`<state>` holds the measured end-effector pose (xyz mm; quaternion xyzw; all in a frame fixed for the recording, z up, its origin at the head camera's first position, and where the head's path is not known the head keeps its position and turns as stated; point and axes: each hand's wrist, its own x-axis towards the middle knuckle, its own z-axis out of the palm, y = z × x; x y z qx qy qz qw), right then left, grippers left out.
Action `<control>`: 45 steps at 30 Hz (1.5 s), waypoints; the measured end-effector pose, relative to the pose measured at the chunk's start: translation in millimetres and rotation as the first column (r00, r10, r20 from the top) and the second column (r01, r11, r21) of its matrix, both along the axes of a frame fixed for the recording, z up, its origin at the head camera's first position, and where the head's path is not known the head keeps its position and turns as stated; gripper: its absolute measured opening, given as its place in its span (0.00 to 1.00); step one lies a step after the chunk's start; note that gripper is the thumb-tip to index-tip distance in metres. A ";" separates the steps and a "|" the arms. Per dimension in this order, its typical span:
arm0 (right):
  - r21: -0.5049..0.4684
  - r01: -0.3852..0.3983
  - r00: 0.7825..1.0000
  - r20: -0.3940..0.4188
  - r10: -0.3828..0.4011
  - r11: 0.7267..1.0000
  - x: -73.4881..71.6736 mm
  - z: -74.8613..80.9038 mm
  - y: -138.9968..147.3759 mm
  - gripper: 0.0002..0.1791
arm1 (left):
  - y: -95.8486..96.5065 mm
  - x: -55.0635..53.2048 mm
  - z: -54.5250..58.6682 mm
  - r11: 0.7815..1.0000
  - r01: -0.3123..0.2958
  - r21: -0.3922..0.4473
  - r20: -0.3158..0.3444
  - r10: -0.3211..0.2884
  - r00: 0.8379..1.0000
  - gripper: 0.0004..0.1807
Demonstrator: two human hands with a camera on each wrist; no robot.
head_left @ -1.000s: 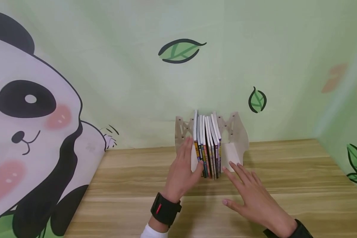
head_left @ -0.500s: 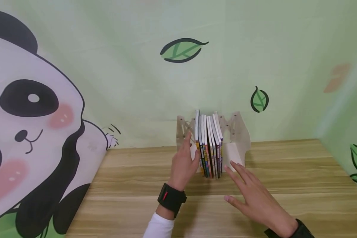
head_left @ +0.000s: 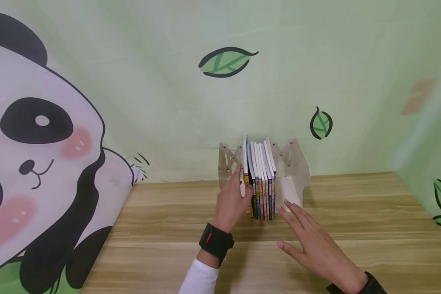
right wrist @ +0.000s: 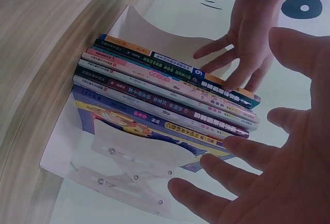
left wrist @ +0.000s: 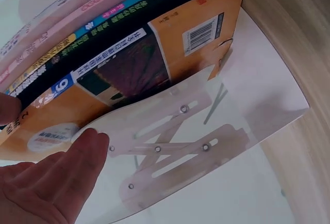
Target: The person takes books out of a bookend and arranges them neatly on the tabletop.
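A row of thin books [head_left: 261, 179] stands upright on a white expandable bookend [head_left: 295, 175]. My left hand [head_left: 233, 204] is at the row's left end. Its thumb lies over the spines beside the leftmost orange book [left wrist: 180, 33]. The fingers reach along that book's cover side, fairly straight, as the left wrist view shows. My right hand [head_left: 312, 245] hovers in front of the bookend's right part with fingers spread, holding nothing. In the right wrist view, its fingertips overlap the row's other outer book [right wrist: 124, 121], which has a blue and yellow cover.
The bookend stands on a wood-grain table [head_left: 161, 228], close to its back edge. Behind it hangs a pale green backdrop [head_left: 161, 102] with a printed panda [head_left: 40, 163] at left and leaves. Crossed, riveted slats [left wrist: 157, 149] link the bookend's two sides.
My left hand has shifted rightward and a little up, and its thumb now lies farther across the spines. My right hand has barely moved; the whole view shifted slightly.
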<state>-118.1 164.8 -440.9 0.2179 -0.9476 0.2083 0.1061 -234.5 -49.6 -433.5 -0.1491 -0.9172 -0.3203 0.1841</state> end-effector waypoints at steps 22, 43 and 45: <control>-0.003 0.007 1.000 -0.002 -0.007 1.000 -0.4 -3.2 3.8 0.45 | 6.7 -2.6 -9.7 1.000 -0.007 0.020 -0.032 0.008 0.999 0.33; -0.030 -0.035 0.995 -0.098 0.032 0.999 -12.4 21.6 12.5 0.50 | 4.7 5.6 2.5 0.999 -0.042 0.008 -0.094 0.043 0.995 0.32; -0.034 -0.042 0.993 -0.109 0.039 0.999 -14.4 25.2 12.8 0.50 | 4.0 6.7 3.7 0.999 -0.038 0.013 -0.107 0.039 0.994 0.32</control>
